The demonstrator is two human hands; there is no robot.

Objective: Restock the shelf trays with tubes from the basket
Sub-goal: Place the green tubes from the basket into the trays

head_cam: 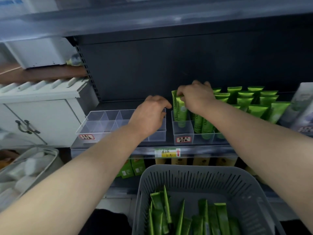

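Two bare hands up at the dark shelf level. Right hand (194, 96): thumb and fingertips pinched on the flat crimped top of a bright green plastic tube (181, 110). Tube upright, cap end down, inside the front-left compartment of a clear plastic divided tray (183, 134) on the right; red-bordered handwritten label (183, 139) on that tray's front wall. Further green tubes (202, 127) standing in the neighbouring compartments, partly hidden under the right forearm. Rows of like green tubes (245, 99) upright further right along the shelf. Left hand (149, 116): fingers loosely curled, holding nothing, over the right end of a second clear plastic compartment tray (101, 122); touching the tray or just above it, cannot tell. Similar red-bordered label (86, 137) on its front. Small gap between the two trays. Yellow and white price ticket (166, 153) on the shelf edge below. Grey slotted plastic basket (186, 179) low in view, between the forearms, with loose green tubes (218, 217) lying in a heap inside. White two-door cabinet (42, 116) at far left.
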